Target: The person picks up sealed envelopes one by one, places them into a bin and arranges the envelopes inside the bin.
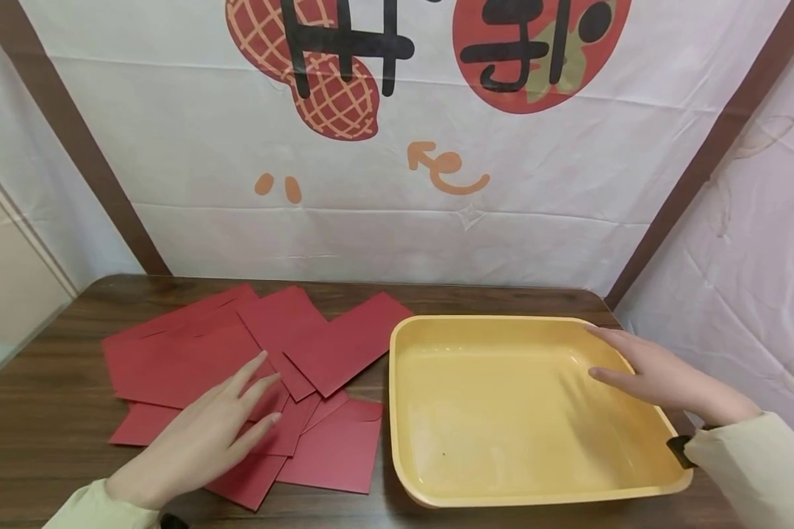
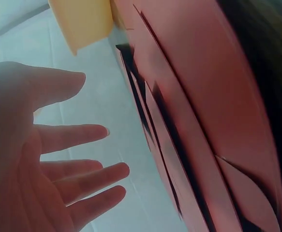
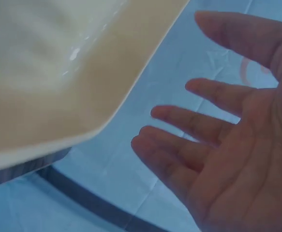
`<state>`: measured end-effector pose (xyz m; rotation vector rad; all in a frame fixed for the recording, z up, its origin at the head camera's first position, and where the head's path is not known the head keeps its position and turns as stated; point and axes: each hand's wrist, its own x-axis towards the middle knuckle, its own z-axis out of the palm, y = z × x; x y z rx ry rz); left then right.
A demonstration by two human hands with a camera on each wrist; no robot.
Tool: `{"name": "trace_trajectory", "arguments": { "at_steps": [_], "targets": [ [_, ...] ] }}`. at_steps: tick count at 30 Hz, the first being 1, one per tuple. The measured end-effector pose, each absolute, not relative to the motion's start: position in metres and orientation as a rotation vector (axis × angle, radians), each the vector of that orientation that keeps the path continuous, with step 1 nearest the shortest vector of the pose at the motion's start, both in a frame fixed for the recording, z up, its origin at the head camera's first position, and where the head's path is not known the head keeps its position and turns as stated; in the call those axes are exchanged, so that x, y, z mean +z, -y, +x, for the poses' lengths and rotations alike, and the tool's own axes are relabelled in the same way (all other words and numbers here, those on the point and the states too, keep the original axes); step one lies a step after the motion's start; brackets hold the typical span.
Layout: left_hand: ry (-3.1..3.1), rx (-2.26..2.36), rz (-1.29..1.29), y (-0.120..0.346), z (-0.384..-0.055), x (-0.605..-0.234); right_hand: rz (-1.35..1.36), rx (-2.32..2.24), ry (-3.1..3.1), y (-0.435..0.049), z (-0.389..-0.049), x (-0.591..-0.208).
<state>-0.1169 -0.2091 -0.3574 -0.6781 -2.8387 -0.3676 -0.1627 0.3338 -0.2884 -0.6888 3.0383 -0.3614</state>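
Note:
Several red envelopes (image 1: pixel 192 353) lie overlapping in a loose pile on the left half of the wooden table. Over the front of that pile hovers my left hand (image 1: pixel 201 433), its fingers spread and holding nothing. The left wrist view shows the same hand (image 2: pixel 58 145) apart from the stacked envelopes (image 2: pixel 179 106). To the right of the pile stands a yellow plastic tray (image 1: pixel 503 419) with nothing in it. My right hand (image 1: pixel 662 375) is above the tray's right rim, fingers extended. In the right wrist view this hand (image 3: pixel 237 145) is clear of the tray's edge (image 3: pixel 126 72).
The dark brown wooden table (image 1: pixel 20 411) has rounded back corners. Behind it hangs a white cloth backdrop (image 1: pixel 370 235) with printed black, red and orange figures and brown stripes. More pale cloth (image 1: pixel 754 264) hangs at the right side.

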Motion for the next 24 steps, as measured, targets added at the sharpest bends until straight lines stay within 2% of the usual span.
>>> {"name": "trace_trajectory", "arguments": {
  "at_steps": [10,24],
  "targets": [
    [2.819,-0.356,-0.675,0.214,-0.113,-0.361,-0.514,-0.277,-3.017,-0.368,-0.152,-0.304],
    [2.792,-0.354,-0.648,0.215,-0.107,-0.362,-0.38,-0.3,-2.933,-0.38,-0.154,-0.308]
  ]
}}
